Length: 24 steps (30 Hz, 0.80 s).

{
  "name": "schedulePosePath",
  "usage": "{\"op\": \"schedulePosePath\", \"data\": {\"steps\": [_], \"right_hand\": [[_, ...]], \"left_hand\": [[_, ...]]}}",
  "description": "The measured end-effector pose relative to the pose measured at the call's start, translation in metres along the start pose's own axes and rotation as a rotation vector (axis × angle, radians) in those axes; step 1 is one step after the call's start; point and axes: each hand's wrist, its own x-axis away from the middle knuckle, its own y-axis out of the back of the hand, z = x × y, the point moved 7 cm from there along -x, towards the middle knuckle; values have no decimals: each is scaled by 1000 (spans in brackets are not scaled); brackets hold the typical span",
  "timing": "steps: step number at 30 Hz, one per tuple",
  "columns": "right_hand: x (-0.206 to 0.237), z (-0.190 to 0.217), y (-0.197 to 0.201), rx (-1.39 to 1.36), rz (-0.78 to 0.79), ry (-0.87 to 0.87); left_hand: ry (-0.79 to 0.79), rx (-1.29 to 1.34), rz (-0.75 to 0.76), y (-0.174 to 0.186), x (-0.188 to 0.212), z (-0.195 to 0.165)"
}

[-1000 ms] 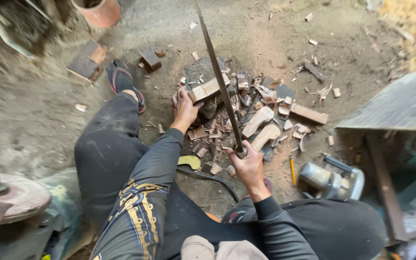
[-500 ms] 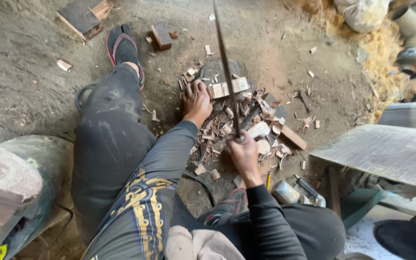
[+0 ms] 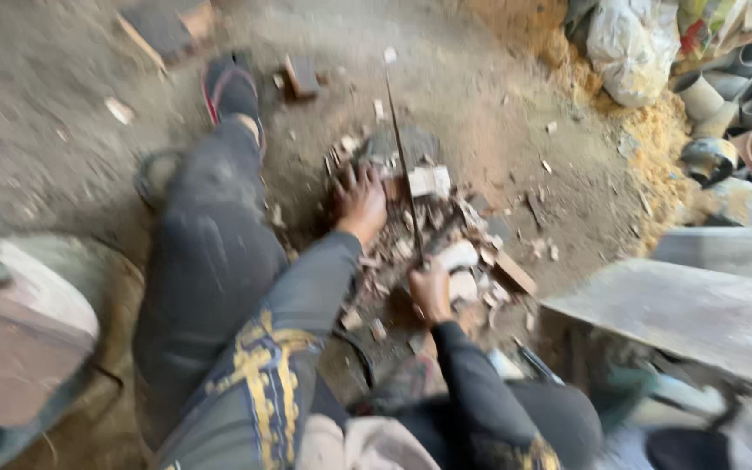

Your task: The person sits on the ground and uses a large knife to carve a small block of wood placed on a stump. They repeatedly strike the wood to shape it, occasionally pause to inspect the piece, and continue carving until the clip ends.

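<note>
- Head view: the right hand (image 3: 431,292) is clenched around the handle of a long blade (image 3: 402,165), which points toward 12 o'clock over the wood pieces (image 3: 446,235).
- The left hand (image 3: 360,202), fingers spread, presses on the pile at 9 o'clock of the blade, on the dirt floor (image 3: 498,113).

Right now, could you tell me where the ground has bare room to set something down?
Bare dirt lies beyond the wood scrap pile, toward the sawdust heap, and left of the outstretched leg. It is crowded around the left hand, right hand and long blade.
</note>
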Motion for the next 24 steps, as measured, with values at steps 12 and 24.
{"op": "schedulePosePath", "data": {"steps": [12,24], "right_hand": [[71,160,73,-543,116,207],[13,45,-24,746,-162,1020]], "left_hand": [[99,63,30,11,8,-2],[104,-55,135,7,-1,-4]]}}
